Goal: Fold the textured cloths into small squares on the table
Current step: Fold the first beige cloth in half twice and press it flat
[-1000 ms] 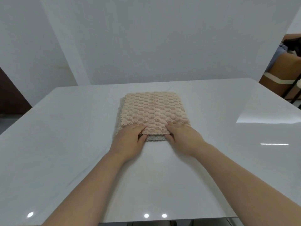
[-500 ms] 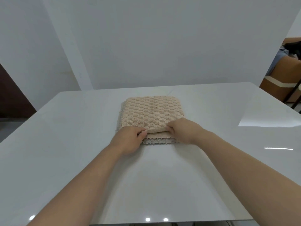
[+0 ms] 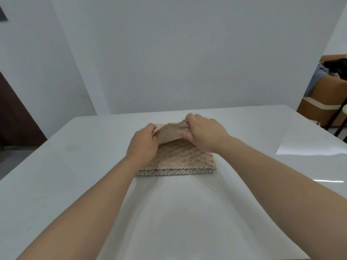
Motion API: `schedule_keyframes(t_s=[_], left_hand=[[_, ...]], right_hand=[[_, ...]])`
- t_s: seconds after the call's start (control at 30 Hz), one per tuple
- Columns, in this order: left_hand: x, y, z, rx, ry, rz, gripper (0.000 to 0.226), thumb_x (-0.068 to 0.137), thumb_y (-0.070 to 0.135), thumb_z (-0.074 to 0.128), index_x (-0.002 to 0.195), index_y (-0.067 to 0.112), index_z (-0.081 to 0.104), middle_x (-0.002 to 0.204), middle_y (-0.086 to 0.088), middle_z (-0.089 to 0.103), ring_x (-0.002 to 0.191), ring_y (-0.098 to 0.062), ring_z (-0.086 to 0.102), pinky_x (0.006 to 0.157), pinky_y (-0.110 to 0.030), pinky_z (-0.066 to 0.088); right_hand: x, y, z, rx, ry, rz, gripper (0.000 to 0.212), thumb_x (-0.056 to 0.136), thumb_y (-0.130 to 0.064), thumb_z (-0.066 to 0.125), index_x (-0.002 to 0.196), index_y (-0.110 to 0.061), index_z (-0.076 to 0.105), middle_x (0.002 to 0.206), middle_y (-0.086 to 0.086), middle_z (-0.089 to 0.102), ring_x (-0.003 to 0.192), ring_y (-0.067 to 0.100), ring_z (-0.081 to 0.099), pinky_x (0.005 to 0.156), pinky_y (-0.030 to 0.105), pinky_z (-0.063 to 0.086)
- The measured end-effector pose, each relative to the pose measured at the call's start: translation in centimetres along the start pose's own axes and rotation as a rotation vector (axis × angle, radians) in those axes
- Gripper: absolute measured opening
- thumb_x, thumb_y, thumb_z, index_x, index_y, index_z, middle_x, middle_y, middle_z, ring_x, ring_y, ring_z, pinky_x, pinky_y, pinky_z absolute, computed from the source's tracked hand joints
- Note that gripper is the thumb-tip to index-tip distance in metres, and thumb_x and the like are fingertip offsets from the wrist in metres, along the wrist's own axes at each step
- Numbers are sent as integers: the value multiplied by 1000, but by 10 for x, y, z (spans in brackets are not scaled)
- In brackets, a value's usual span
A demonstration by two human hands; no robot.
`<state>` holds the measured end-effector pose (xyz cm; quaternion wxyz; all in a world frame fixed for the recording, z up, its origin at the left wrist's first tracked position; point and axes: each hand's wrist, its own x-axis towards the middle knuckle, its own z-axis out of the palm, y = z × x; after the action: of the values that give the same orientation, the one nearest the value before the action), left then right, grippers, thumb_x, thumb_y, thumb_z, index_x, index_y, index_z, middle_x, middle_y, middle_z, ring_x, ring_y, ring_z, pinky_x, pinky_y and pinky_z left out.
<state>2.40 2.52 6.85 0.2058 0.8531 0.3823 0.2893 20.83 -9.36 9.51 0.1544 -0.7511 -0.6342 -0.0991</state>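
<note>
A beige textured cloth (image 3: 178, 158) lies folded on the white table (image 3: 75, 166), with a paler grey-beige cloth (image 3: 174, 172) showing as a strip under its near edge. My left hand (image 3: 143, 145) and my right hand (image 3: 204, 134) each pinch the beige cloth's top layer, which is lifted and turned over toward the far side. Its smoother underside (image 3: 169, 134) shows between my hands. The far part of the cloth is hidden behind my hands.
A white wall rises just behind the table's far edge. At the far right stand a brown chair (image 3: 323, 104) and a black chair leg (image 3: 338, 117), with a person partly in view there. A dark door is at the left.
Both hands have moved from the cloth's near edge to the far side, carrying the top layer up and over. The camera has tilted, so the table sits lower in view.
</note>
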Motion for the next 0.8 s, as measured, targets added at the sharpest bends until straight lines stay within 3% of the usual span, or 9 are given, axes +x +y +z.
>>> schedule_keyframes(t_s=[0.1,0.23,0.33,0.4,0.47,0.57,0.63,0.8], left_hand=[[1,18,-13,-25,28,79,16,101,13,45,104,26,54,87,5,63,75,-16,58,62,-33,44],[-7,43,-26,-41,12,179,29,95,4,42,112,25,52,99,8,62,87,-13,58,73,-34,50],[-12,53,-28,-45,-20,211,15,99,23,52,113,29,50,102,11,60,88,-7,57,73,-30,48],[-14,55,-31,3,-67,232,36,90,44,68,118,30,49,108,14,55,93,-5,55,78,-27,46],[-14,57,-35,106,-123,256,53,80,45,79,122,29,50,111,12,50,98,-7,50,81,-27,42],[-18,62,-42,165,-125,297,19,83,31,76,93,23,62,90,6,57,85,-12,53,69,-29,42],[-22,66,-46,131,-153,268,19,89,24,68,74,15,60,71,3,58,69,-16,54,59,-31,40],[-37,86,-56,66,-235,175,14,88,16,56,75,10,59,67,-2,60,60,-18,54,55,-31,40]], right_hand=[[-7,3,-5,-173,-52,13,54,90,-58,62,122,-19,41,102,-1,49,77,23,52,68,36,42],[-15,12,-9,-112,-52,85,19,97,-27,58,107,-20,44,99,2,46,71,25,53,59,36,45],[-17,18,-17,-16,-95,139,6,98,-22,52,92,-21,48,95,0,51,80,25,55,66,37,49],[-19,20,-24,76,-115,177,11,97,-23,52,87,-17,53,88,0,57,81,25,57,67,37,49],[-24,20,-34,196,-115,211,15,97,-24,53,82,-20,54,82,-2,60,76,21,57,63,34,46],[-34,19,-48,342,-102,237,21,95,-28,57,76,-27,50,80,-6,59,71,14,55,56,27,39],[-41,19,-58,408,-111,250,20,93,-32,63,77,-27,53,82,-5,61,73,16,58,57,26,41],[-63,18,-85,417,-156,274,15,91,-30,63,81,-22,57,82,-2,62,75,19,58,59,28,46]])
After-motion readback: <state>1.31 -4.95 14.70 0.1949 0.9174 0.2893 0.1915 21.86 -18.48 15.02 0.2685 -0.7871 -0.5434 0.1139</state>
